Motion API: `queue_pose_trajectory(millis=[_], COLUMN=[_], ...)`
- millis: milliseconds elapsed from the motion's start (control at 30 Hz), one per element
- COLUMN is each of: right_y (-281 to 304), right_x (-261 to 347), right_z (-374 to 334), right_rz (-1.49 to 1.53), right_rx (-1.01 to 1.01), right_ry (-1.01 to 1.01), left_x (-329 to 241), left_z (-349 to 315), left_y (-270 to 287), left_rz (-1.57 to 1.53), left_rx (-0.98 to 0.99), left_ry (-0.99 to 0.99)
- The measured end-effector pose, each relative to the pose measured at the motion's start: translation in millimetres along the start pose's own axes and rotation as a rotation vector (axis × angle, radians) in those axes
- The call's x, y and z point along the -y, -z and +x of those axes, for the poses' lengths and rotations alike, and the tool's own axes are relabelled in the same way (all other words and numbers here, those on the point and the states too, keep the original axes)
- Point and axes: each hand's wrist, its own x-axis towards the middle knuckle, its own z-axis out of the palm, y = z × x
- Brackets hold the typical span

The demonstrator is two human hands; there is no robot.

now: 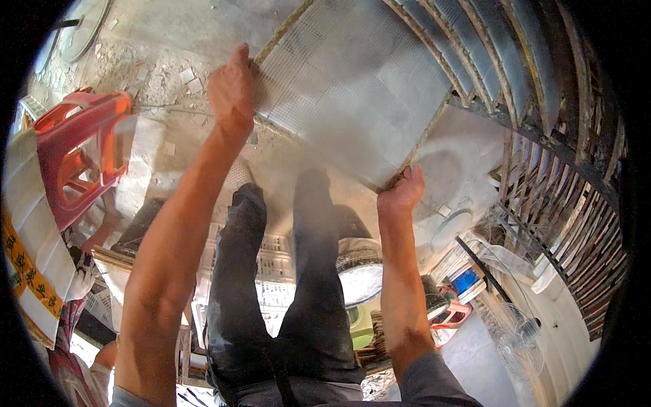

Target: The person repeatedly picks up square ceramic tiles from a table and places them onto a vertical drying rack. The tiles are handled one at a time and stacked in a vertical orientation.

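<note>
A wide rectangular mesh screen (359,74) with a thin wooden frame is held out in front of me, tilted. Its surface looks pale and semi-see-through, with a faint grid of squares. My left hand (232,91) is closed around the frame at its left near edge. At the near right corner, my right hand (402,190) grips the frame with fingers curled. The far right side of the screen lies close against a rack (488,102) of slatted frames. A smudge blurs the middle of the view, so some of the screen's near edge is unclear.
A red plastic stool (81,156) is at the left, beside a white corrugated panel (37,237). Small square chips (190,80) litter the dusty floor. At lower right stands a wire-caged fan (522,332). Another person's patterned clothing (68,366) shows at lower left.
</note>
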Motion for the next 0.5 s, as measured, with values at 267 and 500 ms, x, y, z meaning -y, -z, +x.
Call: queue_pose_trajectory(millis=[267, 500], right_y=[-33.0, -59.0], right_x=[22.7, 69.1], right_z=[15.1, 69.3], right_rz=[0.003, 0.088], right_rx=[0.027, -0.034], right_ry=[0.103, 0.122], left_x=[-6.7, -35.9], left_z=[25.4, 65.2], left_y=[-17.9, -78.3], left_rz=[-0.34, -0.607], left_rx=[0.133, 0.19], left_ry=[0.183, 0.009])
